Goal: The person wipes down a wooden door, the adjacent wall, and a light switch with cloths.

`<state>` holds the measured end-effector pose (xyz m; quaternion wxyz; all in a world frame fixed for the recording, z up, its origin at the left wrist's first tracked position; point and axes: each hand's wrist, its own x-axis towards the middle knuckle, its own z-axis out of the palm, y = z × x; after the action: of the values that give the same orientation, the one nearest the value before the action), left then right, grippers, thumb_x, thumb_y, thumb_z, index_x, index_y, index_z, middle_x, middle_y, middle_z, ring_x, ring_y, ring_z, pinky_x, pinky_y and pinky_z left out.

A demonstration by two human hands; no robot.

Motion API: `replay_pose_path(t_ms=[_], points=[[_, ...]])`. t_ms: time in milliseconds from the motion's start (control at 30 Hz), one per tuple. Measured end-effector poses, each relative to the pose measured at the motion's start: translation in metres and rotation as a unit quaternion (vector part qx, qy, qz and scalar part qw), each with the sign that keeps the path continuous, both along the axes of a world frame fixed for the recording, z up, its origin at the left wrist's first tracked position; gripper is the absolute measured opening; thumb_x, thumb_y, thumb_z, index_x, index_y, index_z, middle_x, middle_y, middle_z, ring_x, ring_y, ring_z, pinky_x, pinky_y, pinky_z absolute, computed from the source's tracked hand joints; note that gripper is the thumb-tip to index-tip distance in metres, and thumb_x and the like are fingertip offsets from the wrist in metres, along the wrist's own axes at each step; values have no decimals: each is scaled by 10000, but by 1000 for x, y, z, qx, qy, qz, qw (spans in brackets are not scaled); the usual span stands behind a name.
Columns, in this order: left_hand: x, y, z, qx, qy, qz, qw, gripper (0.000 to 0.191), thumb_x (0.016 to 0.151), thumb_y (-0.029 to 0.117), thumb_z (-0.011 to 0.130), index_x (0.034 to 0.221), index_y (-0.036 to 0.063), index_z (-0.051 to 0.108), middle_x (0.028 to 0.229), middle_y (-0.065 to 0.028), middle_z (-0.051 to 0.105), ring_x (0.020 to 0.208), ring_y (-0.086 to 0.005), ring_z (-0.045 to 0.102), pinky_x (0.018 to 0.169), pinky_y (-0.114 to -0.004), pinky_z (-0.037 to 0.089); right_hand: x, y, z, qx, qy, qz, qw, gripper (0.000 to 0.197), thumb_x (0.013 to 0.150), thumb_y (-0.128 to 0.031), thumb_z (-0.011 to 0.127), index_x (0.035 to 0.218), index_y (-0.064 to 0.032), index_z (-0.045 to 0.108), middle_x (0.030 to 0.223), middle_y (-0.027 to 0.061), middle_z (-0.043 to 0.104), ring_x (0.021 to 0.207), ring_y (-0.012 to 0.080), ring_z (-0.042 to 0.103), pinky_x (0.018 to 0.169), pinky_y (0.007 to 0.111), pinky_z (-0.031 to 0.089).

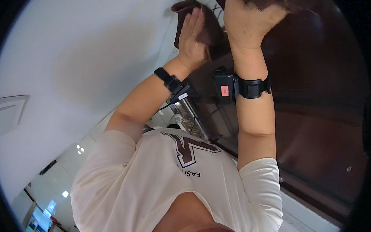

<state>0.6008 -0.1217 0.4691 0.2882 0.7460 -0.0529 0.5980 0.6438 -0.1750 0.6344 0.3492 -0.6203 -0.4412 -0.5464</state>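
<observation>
My left hand (192,42) lies with straight fingers against a dark brown cloth (211,23), which curls over beyond the fingertips. Its thumb is hidden. Closer to the picture's upper right, my right hand (248,23) is bent over more brown cloth (272,1), cut off by the top edge; its fingertips are out of sight. Whether both hands hold one piece cannot be told. Both hands are close to a glossy dark brown panel (312,74). Black straps with small devices circle my left wrist (171,80) and right forearm (250,87).
A white wall (83,51) rises close on the left, with a switch plate (9,113). A metal bar (193,113) runs below the panel, near a shoe (176,118) and a thin dark cable (164,107). Shiny floor tiles (64,170) show at lower left.
</observation>
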Motion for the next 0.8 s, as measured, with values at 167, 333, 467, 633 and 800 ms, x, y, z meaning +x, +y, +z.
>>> replay_pose_path(t_ms=[167, 333, 467, 633, 800], points=[[4, -9, -113, -27, 155, 20, 987, 684, 693, 157, 721, 1272, -132, 503, 1405, -288, 439, 1339, -450, 389, 1099, -583, 313, 10, -8, -50, -109, -92, -128, 981, 607, 768, -183, 723, 1245, 106, 483, 1241, 284, 525, 1123, 410, 513, 1018, 481, 354], [-7, -12, -180, 8, 305, 54, 951, 637, 753, 207, 694, 1269, -116, 506, 1374, -335, 434, 1336, -483, 352, 1124, -534, 293, 3, -7, -154, -139, -38, -145, 979, 485, 728, -265, 734, 1102, 17, 609, 1149, 241, 570, 1105, 472, 495, 1005, 599, 307], [-17, -20, -145, -134, 291, 35, 947, 696, 721, 201, 724, 1287, -126, 485, 1368, -348, 428, 1291, -489, 384, 1120, -469, 307, 10, -22, -185, -169, 70, -59, 981, 398, 711, -297, 729, 1000, -30, 669, 1052, 205, 601, 1054, 476, 505, 962, 634, 311], [0, -4, -31, -95, 97, -20, 991, 734, 774, 313, 734, 1376, -13, 468, 1458, -242, 413, 1391, -459, 271, 1181, -489, 173, 1, -7, -76, -71, 115, 70, 988, 636, 741, -142, 703, 1264, 106, 440, 1272, 298, 448, 1174, 451, 412, 1033, 561, 268], [14, -8, -18, -41, 87, 28, 995, 657, 735, 285, 732, 1281, -30, 544, 1397, -237, 485, 1342, -434, 376, 1133, -517, 251, 23, 1, -28, -73, -32, 112, 990, 352, 773, 71, 656, 1104, 99, 539, 1067, 188, 605, 941, 287, 603, 902, 387, 466]])
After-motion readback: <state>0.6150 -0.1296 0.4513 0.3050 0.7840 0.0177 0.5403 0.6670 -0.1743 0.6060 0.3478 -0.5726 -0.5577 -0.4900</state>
